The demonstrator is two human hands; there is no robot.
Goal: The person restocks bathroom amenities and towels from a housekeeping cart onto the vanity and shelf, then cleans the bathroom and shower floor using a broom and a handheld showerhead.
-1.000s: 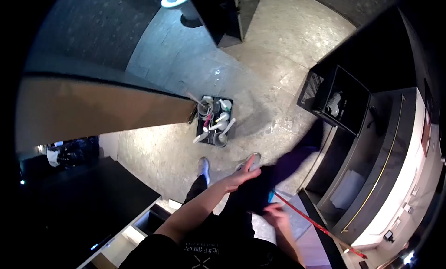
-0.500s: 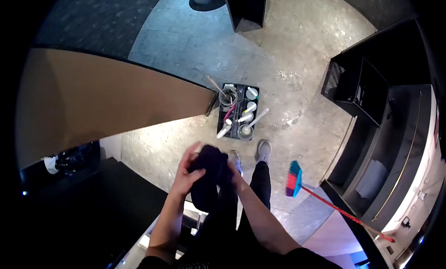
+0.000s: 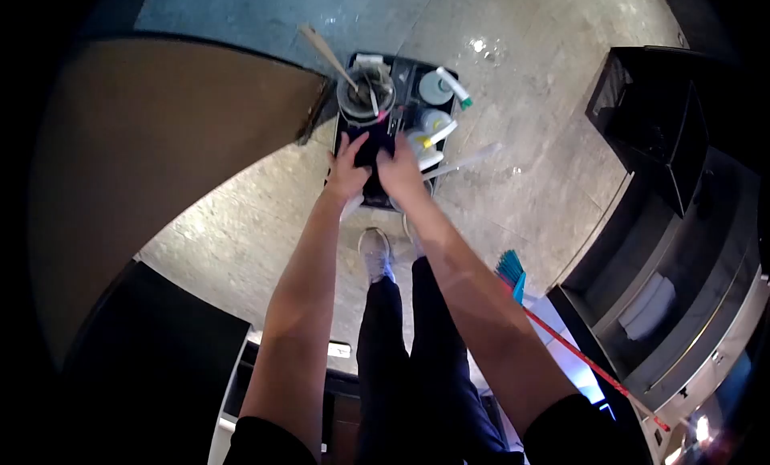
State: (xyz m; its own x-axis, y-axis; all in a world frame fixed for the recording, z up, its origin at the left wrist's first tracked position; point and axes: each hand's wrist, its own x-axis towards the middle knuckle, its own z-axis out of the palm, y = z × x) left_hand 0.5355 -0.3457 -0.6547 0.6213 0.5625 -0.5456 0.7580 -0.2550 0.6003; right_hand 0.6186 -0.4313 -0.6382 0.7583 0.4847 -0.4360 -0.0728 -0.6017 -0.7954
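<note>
A black caddy (image 3: 411, 73) stands on the floor in front of my feet. Both hands are down at its near left part, around a dark folded cloth (image 3: 370, 148). Spread fingers of my left hand (image 3: 350, 174) lie against the cloth's left side. My right hand (image 3: 401, 174), somewhat blurred, is closed at the cloth's right edge. Just beyond my hands, a clear tub (image 3: 365, 112) holds a wooden-handled tool (image 3: 329, 57). Spray bottles with white triggers (image 3: 438, 88) fill the caddy's right side. A pale handle (image 3: 465, 160) sticks out to the right.
To the left, a brown panel (image 3: 192, 136) reaches nearly to the caddy. At right are a broom (image 3: 513, 274) with a red handle, a black open box (image 3: 654, 128) and dark shelves (image 3: 682, 256) with a white folded cloth (image 3: 646, 306). The stone floor (image 3: 537, 200) has shiny patches.
My hands have gone from above my legs, where they held the dark cloth, forward and down into the caddy with it. My left fingers have spread. The view has moved closer to the caddy.
</note>
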